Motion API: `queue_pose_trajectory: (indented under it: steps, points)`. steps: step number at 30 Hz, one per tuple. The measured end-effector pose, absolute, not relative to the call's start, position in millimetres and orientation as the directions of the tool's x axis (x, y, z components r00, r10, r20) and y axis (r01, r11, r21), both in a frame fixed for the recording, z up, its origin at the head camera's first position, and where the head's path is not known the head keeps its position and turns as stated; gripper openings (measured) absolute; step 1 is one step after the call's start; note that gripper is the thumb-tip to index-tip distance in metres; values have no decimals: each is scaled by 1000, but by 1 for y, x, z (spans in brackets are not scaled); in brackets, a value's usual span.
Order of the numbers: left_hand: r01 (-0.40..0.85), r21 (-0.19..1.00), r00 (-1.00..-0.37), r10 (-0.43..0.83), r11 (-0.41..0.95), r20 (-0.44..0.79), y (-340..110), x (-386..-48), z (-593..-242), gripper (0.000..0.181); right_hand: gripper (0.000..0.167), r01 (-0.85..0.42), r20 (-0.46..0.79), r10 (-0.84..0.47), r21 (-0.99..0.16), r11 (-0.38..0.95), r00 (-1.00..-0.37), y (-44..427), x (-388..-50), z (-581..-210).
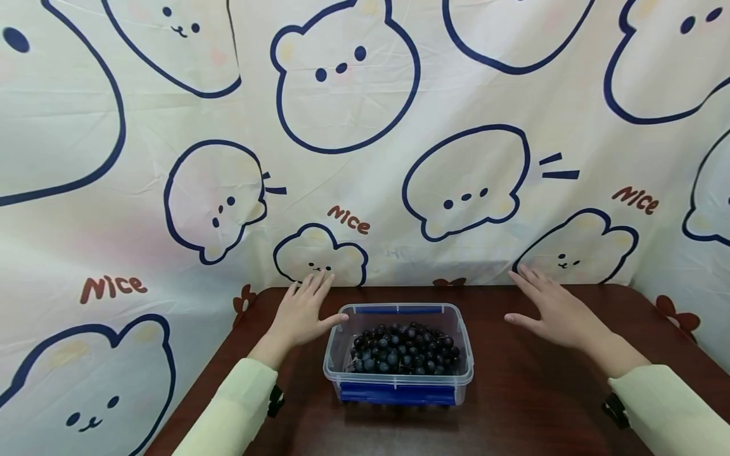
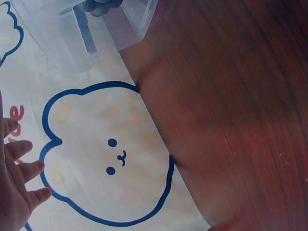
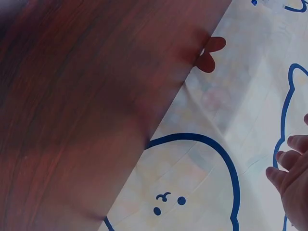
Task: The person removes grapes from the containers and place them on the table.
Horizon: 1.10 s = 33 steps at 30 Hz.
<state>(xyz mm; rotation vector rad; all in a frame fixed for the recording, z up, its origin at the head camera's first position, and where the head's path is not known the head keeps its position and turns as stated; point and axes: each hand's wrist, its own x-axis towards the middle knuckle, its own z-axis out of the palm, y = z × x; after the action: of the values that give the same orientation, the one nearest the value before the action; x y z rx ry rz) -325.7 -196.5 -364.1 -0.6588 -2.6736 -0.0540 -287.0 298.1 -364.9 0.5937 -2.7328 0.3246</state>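
Note:
A clear plastic container [image 1: 397, 380] with blue clips holds many dark grapes [image 1: 402, 348] and stands without a lid near the middle of the table. Just left of it, the left hand [image 1: 302, 313] is held with fingers spread and holds nothing; its thumb points toward the container's rim. The right hand [image 1: 561, 316], palm down and fingers extended, is well to the right of the container and holds nothing. In the left wrist view, fingers of the left hand [image 2: 19, 178] show at the left edge. The right wrist view has the right hand [image 3: 293, 178] at its right edge.
The dark reddish-brown wooden table [image 1: 525, 405] extends under both arms. Behind it and at the sides hangs a pale cloth [image 1: 365, 183] with blue bear outlines and red lettering, meeting the table's back edge.

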Motion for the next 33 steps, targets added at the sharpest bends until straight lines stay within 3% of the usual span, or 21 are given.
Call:
queue_pose_trajectory:
  steps: [15,33]
  points:
    - [469,-25,-797,435,883,420,-198,-317,-369,88,81,-497,412,-396,-173,850,-821,283,-285,-368]
    - [504,-4,-784,459,864,418,-196,-302,-378,84,57,-613,504,-453,-211,762,-736,259,-286,-370]
